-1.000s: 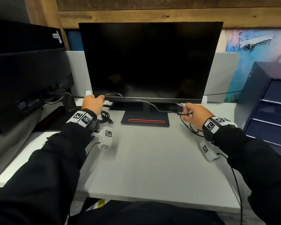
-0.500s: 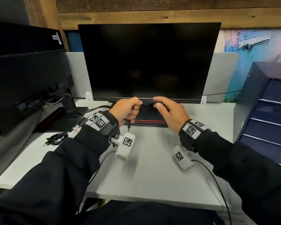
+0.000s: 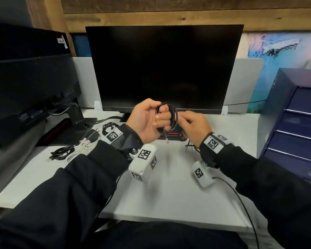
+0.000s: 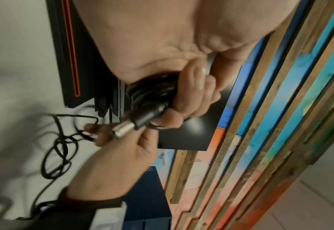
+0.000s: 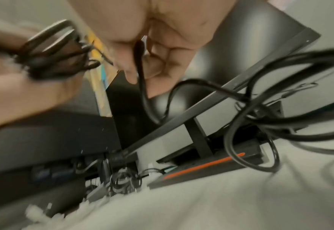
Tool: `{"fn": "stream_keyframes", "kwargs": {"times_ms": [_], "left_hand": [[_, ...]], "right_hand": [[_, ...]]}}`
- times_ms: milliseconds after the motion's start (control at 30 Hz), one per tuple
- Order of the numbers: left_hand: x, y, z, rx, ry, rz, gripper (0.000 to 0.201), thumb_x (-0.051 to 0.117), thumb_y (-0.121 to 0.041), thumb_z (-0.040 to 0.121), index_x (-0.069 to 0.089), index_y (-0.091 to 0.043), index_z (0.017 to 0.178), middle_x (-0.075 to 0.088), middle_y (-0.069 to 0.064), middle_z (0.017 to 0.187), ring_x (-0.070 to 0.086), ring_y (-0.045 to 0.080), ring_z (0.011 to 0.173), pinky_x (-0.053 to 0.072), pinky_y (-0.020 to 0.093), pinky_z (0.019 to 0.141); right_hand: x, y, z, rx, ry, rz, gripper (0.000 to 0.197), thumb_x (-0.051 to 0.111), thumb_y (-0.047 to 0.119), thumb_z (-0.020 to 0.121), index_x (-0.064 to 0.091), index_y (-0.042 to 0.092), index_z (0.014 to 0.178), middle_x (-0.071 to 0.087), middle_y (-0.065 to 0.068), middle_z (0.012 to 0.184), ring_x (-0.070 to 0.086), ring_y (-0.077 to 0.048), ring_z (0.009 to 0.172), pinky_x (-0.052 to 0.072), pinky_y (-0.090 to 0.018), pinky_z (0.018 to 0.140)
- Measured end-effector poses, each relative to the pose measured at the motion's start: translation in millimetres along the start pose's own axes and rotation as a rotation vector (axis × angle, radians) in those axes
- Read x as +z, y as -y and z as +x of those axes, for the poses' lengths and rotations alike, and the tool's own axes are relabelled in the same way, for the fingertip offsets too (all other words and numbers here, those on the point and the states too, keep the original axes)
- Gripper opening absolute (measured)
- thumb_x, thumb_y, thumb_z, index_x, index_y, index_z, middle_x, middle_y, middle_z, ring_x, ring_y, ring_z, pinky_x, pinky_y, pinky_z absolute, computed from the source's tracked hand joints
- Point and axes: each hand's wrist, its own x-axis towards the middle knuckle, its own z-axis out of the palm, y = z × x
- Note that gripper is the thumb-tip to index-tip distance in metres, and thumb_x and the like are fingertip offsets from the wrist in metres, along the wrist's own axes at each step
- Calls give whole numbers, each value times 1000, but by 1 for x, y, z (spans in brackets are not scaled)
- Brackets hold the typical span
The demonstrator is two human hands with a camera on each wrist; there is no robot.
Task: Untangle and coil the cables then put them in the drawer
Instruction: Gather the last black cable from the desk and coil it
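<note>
In front of the monitor, my left hand [image 3: 159, 121] grips a small coil of black cable [image 3: 173, 116], fingers curled through the loops. The left wrist view shows that coil [image 4: 152, 93] in the fist, with a metal-tipped plug [image 4: 130, 124] sticking out below. My right hand [image 3: 186, 123], blurred, is just right of the coil and pinches a strand of the same cable [image 5: 140, 66]. The rest of the cable [image 4: 58, 147] trails loose on the desk under the right hand. The blue drawer unit [image 3: 298, 123] stands at the right with its drawers closed.
Several black and white cables [image 3: 75, 148] lie in a heap on the left of the white desk [image 3: 169, 194]. The dark monitor [image 3: 163, 69] and its base [image 3: 174, 135] stand right behind my hands. A second monitor arm [image 3: 75, 115] is at the back left.
One second ago my hands were wide apart with the cable stretched between them. They came together at the monitor base, then rose, and loops now sit in my left hand.
</note>
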Motion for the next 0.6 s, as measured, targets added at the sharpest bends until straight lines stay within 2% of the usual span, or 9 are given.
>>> {"fn": "stream_keyframes", "kwargs": {"times_ms": [100, 133, 200, 267, 333, 467, 533, 600], "left_hand": [[1, -3, 2, 128, -53, -117, 18, 33, -20, 94, 45, -12, 83, 36, -2, 70, 35, 11, 53, 45, 31, 71], [-1, -2, 3, 167, -83, -126, 18, 32, -18, 97, 45, -12, 85, 37, -2, 73, 37, 11, 55, 45, 32, 75], [-7, -2, 6, 221, -137, -127, 17, 33, -15, 100, 45, -12, 88, 40, -1, 76, 42, 12, 60, 46, 33, 82], [-15, -4, 8, 265, -198, -92, 16, 36, -14, 102, 46, -11, 90, 43, 0, 77, 45, 12, 62, 47, 33, 86], [-24, -8, 9, 330, -304, -74, 17, 38, -13, 104, 47, -12, 89, 46, 0, 77, 50, 12, 64, 47, 34, 89], [-36, -10, 15, 463, -490, -87, 19, 40, -9, 105, 52, -7, 90, 54, 4, 78, 62, 16, 71, 50, 37, 92], [-41, -6, 19, 505, -548, -37, 14, 41, -9, 105, 52, -4, 98, 60, 7, 83, 69, 20, 75, 52, 40, 91], [-43, 0, 23, 521, -577, 112, 11, 43, -10, 105, 50, -1, 104, 65, 8, 85, 73, 22, 80, 54, 41, 91]], "right_hand": [[16, 5, -10, 65, 204, -79, 21, 52, 24, 102, 69, 21, 90, 67, -8, 79, 62, -15, 65, 60, -36, 58], [19, 8, -11, 99, 283, -99, 23, 50, 23, 103, 66, 20, 88, 67, -6, 77, 61, -11, 61, 60, -37, 61], [22, 13, -14, 151, 414, -99, 21, 49, 22, 103, 67, 14, 95, 68, -2, 73, 54, -6, 49, 55, -31, 55], [22, 15, -18, 220, 496, -67, 19, 53, 21, 101, 67, 10, 100, 69, -5, 70, 52, -12, 45, 48, -27, 50], [21, 15, -20, 242, 547, -92, 15, 58, 19, 98, 68, 9, 94, 68, -4, 65, 53, -13, 47, 49, -27, 53], [19, 18, -19, 161, 565, -198, 17, 62, 27, 96, 70, 18, 84, 66, 4, 59, 58, -8, 54, 55, -33, 67], [17, 23, -16, 45, 559, -333, 20, 61, 30, 96, 67, 20, 79, 65, 4, 62, 59, -10, 57, 54, -33, 66], [13, 28, -13, -77, 530, -460, 24, 60, 29, 95, 63, 20, 73, 60, 3, 62, 57, -15, 59, 50, -35, 61]]}}
